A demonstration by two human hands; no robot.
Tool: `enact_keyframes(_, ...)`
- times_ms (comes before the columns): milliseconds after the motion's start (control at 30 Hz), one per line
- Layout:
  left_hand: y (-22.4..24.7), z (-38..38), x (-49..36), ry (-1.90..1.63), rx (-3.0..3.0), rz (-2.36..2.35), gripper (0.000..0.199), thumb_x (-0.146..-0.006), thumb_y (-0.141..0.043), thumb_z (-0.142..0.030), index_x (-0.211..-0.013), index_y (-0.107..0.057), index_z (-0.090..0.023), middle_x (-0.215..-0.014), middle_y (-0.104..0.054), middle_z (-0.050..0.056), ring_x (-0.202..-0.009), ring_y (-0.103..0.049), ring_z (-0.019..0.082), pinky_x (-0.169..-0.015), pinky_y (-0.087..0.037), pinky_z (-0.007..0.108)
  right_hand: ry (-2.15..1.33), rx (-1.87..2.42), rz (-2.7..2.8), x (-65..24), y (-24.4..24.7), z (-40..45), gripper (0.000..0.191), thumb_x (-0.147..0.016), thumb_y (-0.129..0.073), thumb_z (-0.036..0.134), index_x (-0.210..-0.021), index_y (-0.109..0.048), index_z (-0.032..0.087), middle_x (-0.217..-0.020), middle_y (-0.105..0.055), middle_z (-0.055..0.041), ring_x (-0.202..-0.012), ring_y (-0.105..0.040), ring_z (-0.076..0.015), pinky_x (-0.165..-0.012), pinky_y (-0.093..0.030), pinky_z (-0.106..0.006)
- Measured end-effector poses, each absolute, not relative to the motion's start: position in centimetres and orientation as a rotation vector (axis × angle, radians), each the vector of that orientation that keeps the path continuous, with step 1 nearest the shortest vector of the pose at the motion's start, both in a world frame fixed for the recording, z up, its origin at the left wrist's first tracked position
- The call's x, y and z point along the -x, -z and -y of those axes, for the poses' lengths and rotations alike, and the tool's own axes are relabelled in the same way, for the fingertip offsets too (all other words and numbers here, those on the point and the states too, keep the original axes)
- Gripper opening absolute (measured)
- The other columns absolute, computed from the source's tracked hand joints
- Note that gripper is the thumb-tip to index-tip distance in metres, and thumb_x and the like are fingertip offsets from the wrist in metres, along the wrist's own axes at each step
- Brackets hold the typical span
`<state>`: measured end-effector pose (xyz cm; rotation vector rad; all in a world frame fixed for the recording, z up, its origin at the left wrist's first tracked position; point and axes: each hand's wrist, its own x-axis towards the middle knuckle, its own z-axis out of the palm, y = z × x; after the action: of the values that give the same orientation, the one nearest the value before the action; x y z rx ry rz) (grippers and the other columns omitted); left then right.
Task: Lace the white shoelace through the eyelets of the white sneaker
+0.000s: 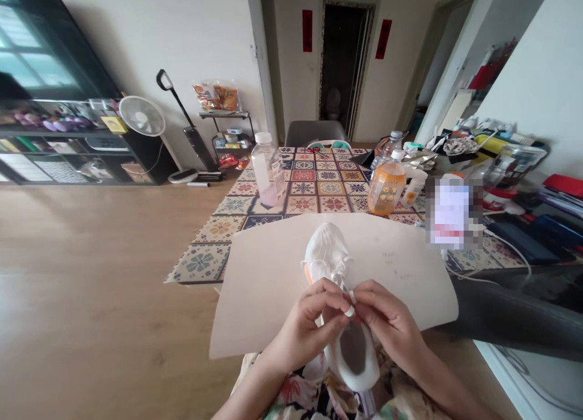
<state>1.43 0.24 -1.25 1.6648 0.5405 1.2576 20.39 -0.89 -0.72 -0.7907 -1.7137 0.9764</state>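
Both the left hand (319,314) and the right hand (387,311) pinched white lace (350,311) over the shoe (325,244); fastening looked partly done, with no finished bow visible.

Soft, rather dim daylight fills the room; window-shaped glare brightens the television (59,53), the doorway (344,56) darkens, edges stretch.

no legible text or numbers
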Motion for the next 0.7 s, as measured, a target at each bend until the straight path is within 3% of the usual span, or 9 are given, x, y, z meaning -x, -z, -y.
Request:
enact_keyframes(133,1.2,-0.1,-1.7,-1.269,-1.74,-0.569,0.018,-0.094,-0.064,-0.03,-0.086,-0.075,-0.019,-0.082,-0.066,0.006,-0.078,-0.062,0.015,-0.072,-0.05,0.025,-0.839,0.808,1.788,-20.2,0.4,0.9,0.02,-0.102,-0.05,0.024,-0.103,-0.069,0.025,-0.095,-0.064,-0.0055,-0.085,-0.063,-0.0166,-0.073,-0.052,-0.024)
enact_keyframes(300,1.2,0.0,-1.9,-1.323,-1.679,-0.586,0.016,-0.092,-0.067,-0.029,-0.082,-0.076,-0.02,-0.079,-0.068,0.005,-0.072,-0.063,0.014,-0.067,-0.051,0.023,-0.714,0.828,1.799,-20.1,0.4,1.2,0.015,-0.101,-0.052,0.024,-0.094,-0.065,0.023,-0.081,-0.068,-0.0019,-0.072,-0.066,-0.014,-0.067,-0.054,-0.02)
enact_keyframes(400,1.7,0.1,-2.0,-1.31,-1.527,-0.577,0.009,-0.087,-0.074,-0.03,-0.086,-0.075,-0.021,-0.076,-0.069,0.003,-0.07,-0.065,0.013,-0.066,-0.053,0.022,-0.716,0.905,1.717,-19.9,1.1,1.4,0.005,-0.099,-0.055,0.026,-0.098,-0.059,0.023,-0.079,-0.071,-0.0002,-0.069,-0.069,-0.0135,-0.064,-0.055,-0.019)
enact_keyframes(567,2.2,0.0,-2.1,-1.208,-1.236,-0.605,0.034,-0.076,-0.084,-0.033,-0.106,-0.07,-0.025,-0.08,-0.068,0.0,-0.063,-0.066,0.01,-0.061,-0.053,0.02,-0.625,0.901,1.786,-19.9,1.4,1.4,0.005,-0.098,-0.054,0.022,-0.097,-0.058,0.023,-0.08,-0.072,0.0002,-0.069,-0.069,-0.0127,-0.064,-0.054,-0.018)
enact_keyframes(700,1.8,0.1,-2.2,-1.293,-1.398,-0.662,0.015,-0.08,-0.081,-0.031,-0.089,-0.076,-0.02,-0.082,-0.065,0.002,-0.068,-0.064,0.012,-0.063,-0.053,0.021,-0.641,0.869,1.909,-20.3,0.5,1.5,0.011,-0.097,-0.053,0.019,-0.092,-0.062,0.023,-0.079,-0.071,0.0003,-0.069,-0.066,-0.0123,-0.067,-0.051,-0.019)
